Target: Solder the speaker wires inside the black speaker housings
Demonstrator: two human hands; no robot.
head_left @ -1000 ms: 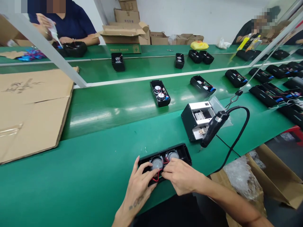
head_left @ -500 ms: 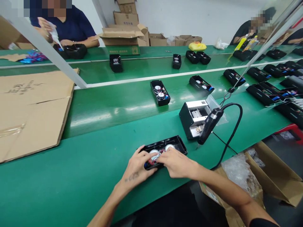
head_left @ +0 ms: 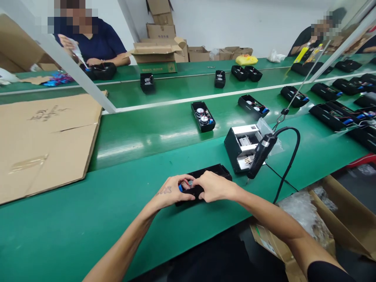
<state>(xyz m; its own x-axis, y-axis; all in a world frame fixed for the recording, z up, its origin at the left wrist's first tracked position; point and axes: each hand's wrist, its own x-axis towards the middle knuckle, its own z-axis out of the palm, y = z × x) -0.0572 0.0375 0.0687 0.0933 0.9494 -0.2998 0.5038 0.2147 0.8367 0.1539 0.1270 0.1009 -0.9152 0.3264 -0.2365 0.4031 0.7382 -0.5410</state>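
In front of me a long black speaker housing (head_left: 221, 170) lies on the green bench, open side up and now tilted toward me. Part of a pale round speaker and red wires show inside, with something blue near its left end. My left hand (head_left: 172, 190) grips the left part, thumb on the near wall and fingers bent inside. Closed the same way, my right hand (head_left: 216, 185) holds the middle of the near wall, hiding much of the inside. What the fingertips touch in there is hidden.
A hanging electric screwdriver (head_left: 261, 154) is right of the housing, before a screw feeder (head_left: 242, 147). Cardboard (head_left: 49, 145) lies left. More housings, such as one black housing (head_left: 203, 116), stand on the belt. Opposite sits a co-worker (head_left: 102, 39) holding a bottle.
The housing has tipped toward me, so its near wall shows and its speakers are mostly covered. My hands have shifted onto that wall. The camera view has turned slightly.
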